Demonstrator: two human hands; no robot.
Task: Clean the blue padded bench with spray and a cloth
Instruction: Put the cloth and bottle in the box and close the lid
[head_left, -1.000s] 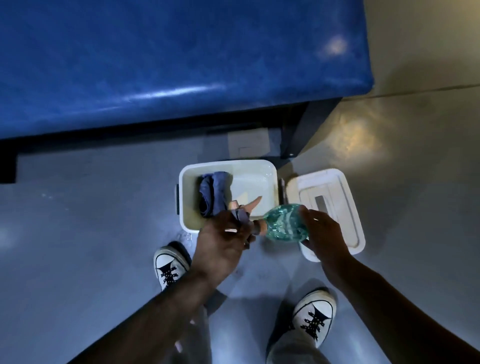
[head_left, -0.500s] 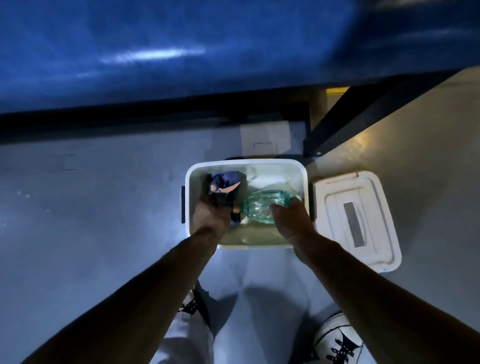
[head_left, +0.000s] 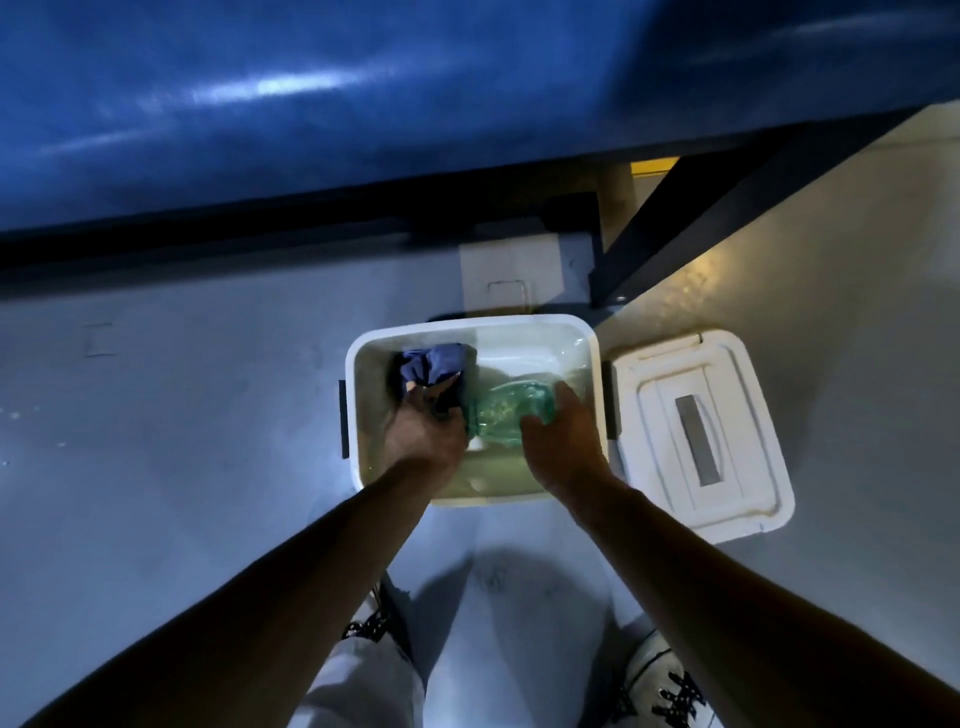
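Observation:
The blue padded bench fills the top of the view. Below it on the floor stands an open white bin. A crumpled blue cloth lies in the bin's far left corner. A clear green spray bottle lies on its side inside the bin, spray head to the left. My left hand grips the dark spray head, right next to the cloth. My right hand curls over the bottle's body at its right end. The bottle's underside is hidden.
The bin's white lid lies flat on the grey floor just right of the bin. A dark bench leg slants down behind the bin. A pale floor plate sits beyond it. My shoes are at the bottom.
Both hands have carried the bottle from above the bin's near edge down into the bin. My head has come closer, so the bin looks larger.

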